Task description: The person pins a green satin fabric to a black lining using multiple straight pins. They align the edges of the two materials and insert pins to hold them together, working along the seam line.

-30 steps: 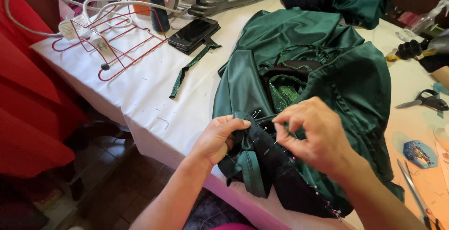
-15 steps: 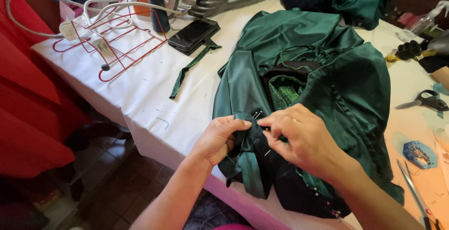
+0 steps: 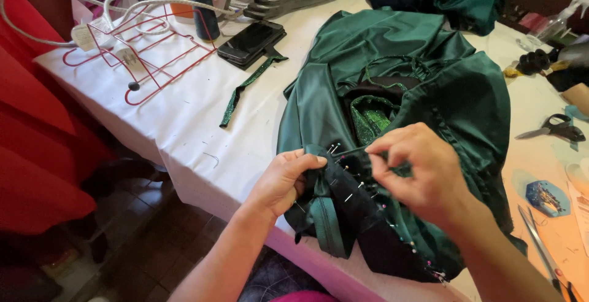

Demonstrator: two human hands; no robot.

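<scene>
Right hand (image 3: pixel 423 170) has slid a bit further right along the seam since half a second ago, left hand (image 3: pixel 287 178) hasn't budged. The green garment (image 3: pixel 392 93) spreads away beyond both. Its pinned black hem (image 3: pixel 353 207) runs diagonally under the fingertips; left fingers clamp the fold, right ones pinch a pin (image 3: pixel 350 150).

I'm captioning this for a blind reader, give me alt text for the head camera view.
Two bare hands, left hand and right hand, pinch a pinned seam of a dark green satin garment on a white-covered table. A black phone, a red wire rack and scissors lie around it.
</scene>
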